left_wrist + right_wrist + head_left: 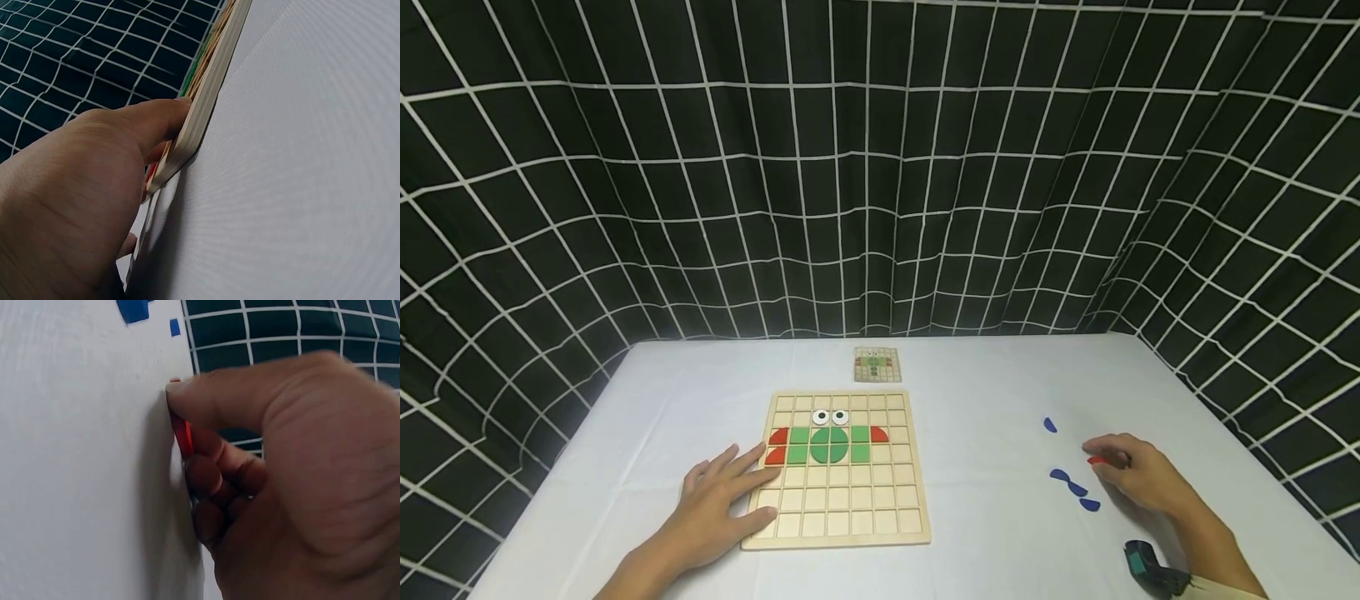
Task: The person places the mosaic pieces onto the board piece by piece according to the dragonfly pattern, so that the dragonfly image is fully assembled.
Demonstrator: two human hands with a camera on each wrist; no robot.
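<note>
A wooden grid board (850,527) lies on the table with a frog-like figure of flat pieces: two eye discs (831,417), a green circle of quarter pieces (829,445), green squares (798,454) and red quarter pieces (879,434) at the sides. My left hand (718,504) rests with spread fingers on the board's left edge; in the left wrist view its thumb (165,119) touches the rim. Over on the right, my right hand (1142,475) pinches a red piece (182,434) at the tabletop, its outline partly hidden by the fingers.
Several blue half-round pieces (1090,505) lie left of my right hand. Behind the board is a small pattern card (877,365) with a similar figure. A white cloth covers the table (985,533), and dark grid-lined curtains (880,167) surround its back and sides.
</note>
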